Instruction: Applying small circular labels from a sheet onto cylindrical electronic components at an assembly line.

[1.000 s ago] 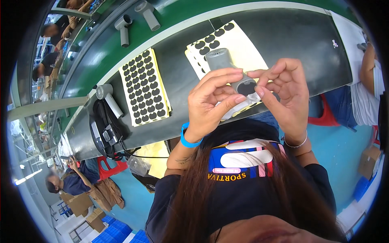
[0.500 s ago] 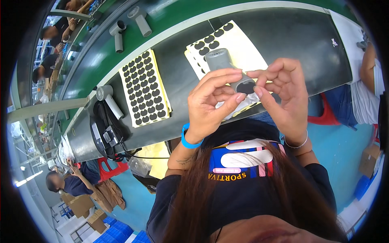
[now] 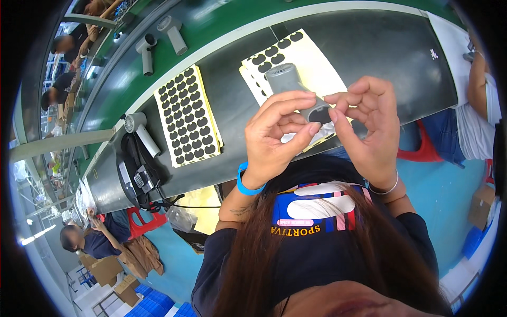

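A grey hair dryer [image 3: 284, 77], with a round vented head, is held in front of me with its handle end toward me. My left hand [image 3: 280, 132] grips the handle, thumb below and fingers above. A black oval patch [image 3: 319, 115] covers the handle's end face. The thumb and forefinger of my right hand [image 3: 369, 119] close on the right edge of that end, by the patch; its other fingers are curled. Behind the dryer lies a sheet with a few black oval stickers [image 3: 272, 51], partly hidden by it.
A fuller sticker sheet [image 3: 189, 116] lies to the left on the dark table [image 3: 391, 58]. Beyond it are another dryer [image 3: 141, 132] and a bundle of black cords [image 3: 138, 177]. Two dryers [image 3: 147, 54] rest on the green belt [image 3: 211, 24]. People sit left and right.
The two dryers on the green belt have shifted left and slightly nearer. The held dryer's end has tilted slightly, so less of the black patch shows. Both hands keep nearly the same pose.
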A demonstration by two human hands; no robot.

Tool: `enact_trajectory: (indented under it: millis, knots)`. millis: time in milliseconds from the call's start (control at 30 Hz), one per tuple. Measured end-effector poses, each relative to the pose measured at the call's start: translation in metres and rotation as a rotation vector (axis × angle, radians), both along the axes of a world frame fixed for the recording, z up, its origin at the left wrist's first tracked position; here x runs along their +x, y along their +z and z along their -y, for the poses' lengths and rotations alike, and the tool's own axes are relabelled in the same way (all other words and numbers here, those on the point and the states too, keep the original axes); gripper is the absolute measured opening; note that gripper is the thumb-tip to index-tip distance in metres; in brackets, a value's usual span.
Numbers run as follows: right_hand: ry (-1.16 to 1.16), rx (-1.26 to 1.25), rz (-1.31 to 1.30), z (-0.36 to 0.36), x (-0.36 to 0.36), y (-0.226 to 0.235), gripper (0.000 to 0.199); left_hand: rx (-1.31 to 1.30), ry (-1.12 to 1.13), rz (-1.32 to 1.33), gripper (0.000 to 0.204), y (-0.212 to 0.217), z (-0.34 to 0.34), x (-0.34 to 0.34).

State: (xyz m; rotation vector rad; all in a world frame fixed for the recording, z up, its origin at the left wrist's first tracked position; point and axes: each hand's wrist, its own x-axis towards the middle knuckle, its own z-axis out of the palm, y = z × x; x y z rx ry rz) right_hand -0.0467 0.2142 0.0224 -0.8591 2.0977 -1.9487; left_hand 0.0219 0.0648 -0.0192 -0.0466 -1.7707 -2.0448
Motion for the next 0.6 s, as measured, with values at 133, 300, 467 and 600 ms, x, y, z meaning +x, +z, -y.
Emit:
enact_trajectory:
  millis: [133, 300, 467, 600]
  knots:
    - [-0.016, 0.065, -0.044, 0.0, 0.0, 0.001, 0.039, -0.014, -0.008, 0.001, 0.036, 0.0, 0.001, 0.001]
    - [-0.127, 0.26, -0.391, 0.0, -0.011, 0.003, 0.043, -0.026, 0.018, -0.012, 0.034, 0.003, 0.007, 0.003]
    - [0.143, 0.184, -0.183, 0.01, -0.032, -0.005, 0.041, 0.122, 0.01, 0.026, 0.029, 0.011, 0.03, 0.008]
    - [0.319, 0.182, -0.235, 0.043, -0.026, -0.02, 0.045, 0.201, 0.002, 0.025, 0.027, 0.012, 0.033, 0.009]
